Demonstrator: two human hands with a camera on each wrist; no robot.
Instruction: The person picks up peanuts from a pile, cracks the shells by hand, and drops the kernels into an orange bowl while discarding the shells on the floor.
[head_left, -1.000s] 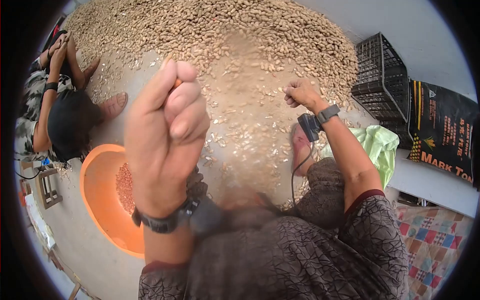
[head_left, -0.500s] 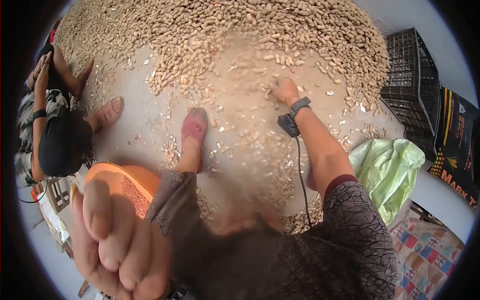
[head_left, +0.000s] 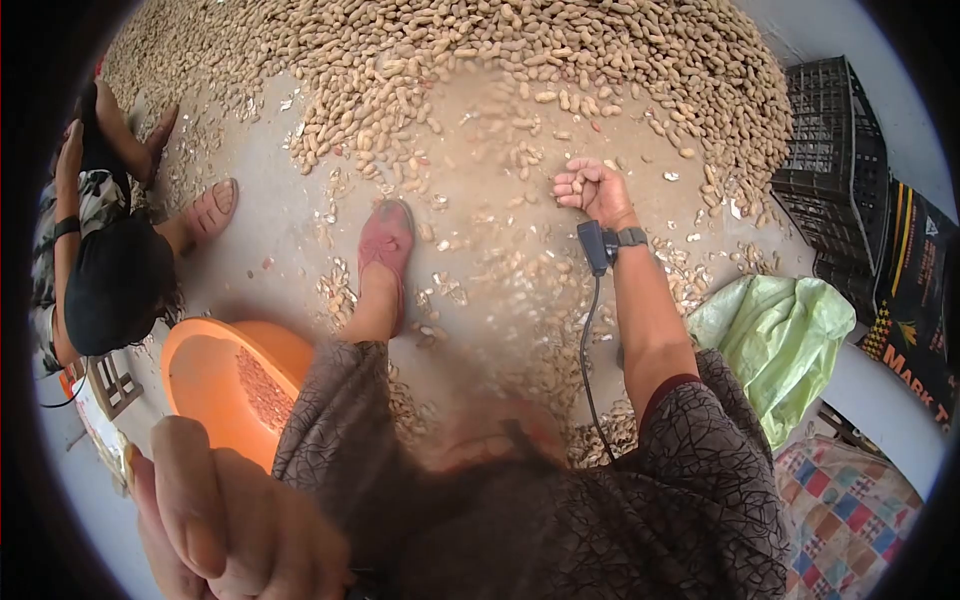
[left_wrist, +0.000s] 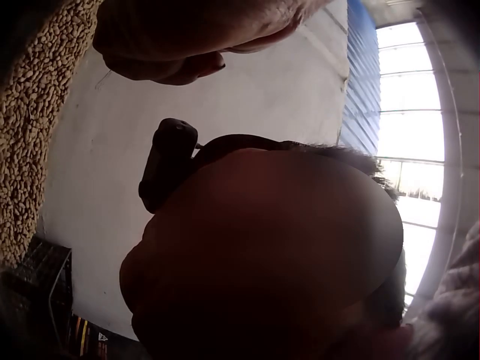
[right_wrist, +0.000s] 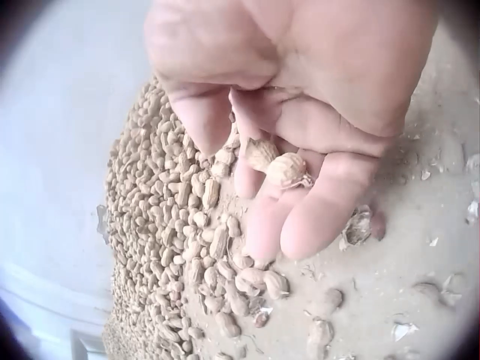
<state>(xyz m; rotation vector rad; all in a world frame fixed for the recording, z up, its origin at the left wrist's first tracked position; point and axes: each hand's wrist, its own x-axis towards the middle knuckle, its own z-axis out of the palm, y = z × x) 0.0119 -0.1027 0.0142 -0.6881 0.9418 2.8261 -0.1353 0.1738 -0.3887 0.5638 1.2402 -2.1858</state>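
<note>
My left hand (head_left: 235, 520), large and close to the head camera at the lower left, is curled with the thumb along the bent fingers. Its inside faces away; a reddish peanut kernel showed in this fist in the earliest frame. In the left wrist view the same hand (left_wrist: 187, 45) is dark against the wall. Palm up over the floor, my right hand (head_left: 597, 190) cups its fingers around a few unshelled peanuts (right_wrist: 286, 171). Beyond it spreads a big heap of peanuts (head_left: 500, 40), with loose peanuts and broken shells nearer.
An orange basin (head_left: 215, 365) with red kernels (head_left: 262, 390) stands at left, near another person (head_left: 110, 280). To the right are black crates (head_left: 830, 170), a printed black bag (head_left: 915, 290) and a green sack (head_left: 775, 345). A cable (head_left: 588, 370) runs from the right wrist camera.
My left hand has come down and left, staying curled. My right hand reached to the floor peanuts, then turned palm up with peanuts in its fingers. The head view has shifted.
</note>
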